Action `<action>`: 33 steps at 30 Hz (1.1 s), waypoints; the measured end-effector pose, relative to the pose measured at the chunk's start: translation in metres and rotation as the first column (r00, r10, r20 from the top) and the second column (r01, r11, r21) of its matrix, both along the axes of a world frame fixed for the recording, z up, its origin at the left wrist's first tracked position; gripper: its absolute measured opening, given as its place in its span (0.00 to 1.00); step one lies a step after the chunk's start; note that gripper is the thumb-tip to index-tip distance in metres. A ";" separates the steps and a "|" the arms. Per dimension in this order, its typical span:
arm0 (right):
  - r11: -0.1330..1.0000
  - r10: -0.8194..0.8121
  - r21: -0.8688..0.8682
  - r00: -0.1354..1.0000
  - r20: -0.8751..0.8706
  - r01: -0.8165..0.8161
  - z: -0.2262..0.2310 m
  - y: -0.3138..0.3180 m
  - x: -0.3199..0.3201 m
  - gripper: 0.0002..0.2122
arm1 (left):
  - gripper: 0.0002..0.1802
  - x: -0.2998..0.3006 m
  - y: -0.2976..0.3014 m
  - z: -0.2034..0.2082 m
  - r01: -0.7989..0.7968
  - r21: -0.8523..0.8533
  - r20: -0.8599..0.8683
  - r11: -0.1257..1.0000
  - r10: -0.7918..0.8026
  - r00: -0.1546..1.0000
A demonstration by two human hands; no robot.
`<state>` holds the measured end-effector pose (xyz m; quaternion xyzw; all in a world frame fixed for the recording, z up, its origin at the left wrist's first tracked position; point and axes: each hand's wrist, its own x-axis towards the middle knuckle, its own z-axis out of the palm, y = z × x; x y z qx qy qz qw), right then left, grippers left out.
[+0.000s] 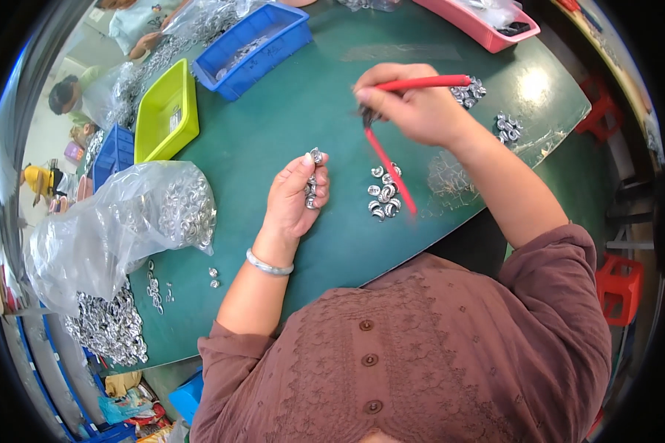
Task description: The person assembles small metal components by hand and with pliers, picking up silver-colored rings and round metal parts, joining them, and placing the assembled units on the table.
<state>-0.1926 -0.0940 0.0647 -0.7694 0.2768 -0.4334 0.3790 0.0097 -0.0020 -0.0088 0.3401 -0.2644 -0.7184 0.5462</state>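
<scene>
My left hand [290, 193] is closed around several small silvery metal pieces [311, 190], with one pinched up at the fingertips. To its right and a little higher, my right hand [417, 111] grips a pair of pliers [389, 169] with red handles. One handle passes between thumb and fingers, the other points down toward me and is slightly blurred. The pliers' dark head is partly hidden by the fingers, and I cannot make out anything in the jaws. Below the pliers, a loose group of curved silvery pieces [383, 193] lies on the green table [273, 118].
Two more small heaps of metal pieces [508, 127] lie at the right. On the left sit a clear plastic bag [118, 221] of parts, a large heap [111, 325], a yellow-green bin [146, 122] and a blue bin [233, 74]. A pink bin [488, 29] stands far right. Other people work at far left.
</scene>
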 end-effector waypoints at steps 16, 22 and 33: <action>0.632 -0.441 0.767 0.866 0.235 0.114 -0.066 -0.104 -0.021 0.07 | 0.11 0.007 -0.001 -0.001 0.051 0.001 -0.085 0.999 -0.050 0.995; 0.571 -0.458 0.813 0.865 0.204 0.111 -0.066 -0.101 -0.024 0.08 | 0.11 0.005 -0.002 0.001 0.047 -0.008 -0.091 0.999 -0.048 0.995; 0.889 0.025 0.453 0.993 0.112 -0.073 -0.005 -0.032 0.004 0.09 | 0.11 0.003 0.000 0.003 -0.030 0.026 -0.131 0.999 0.033 0.991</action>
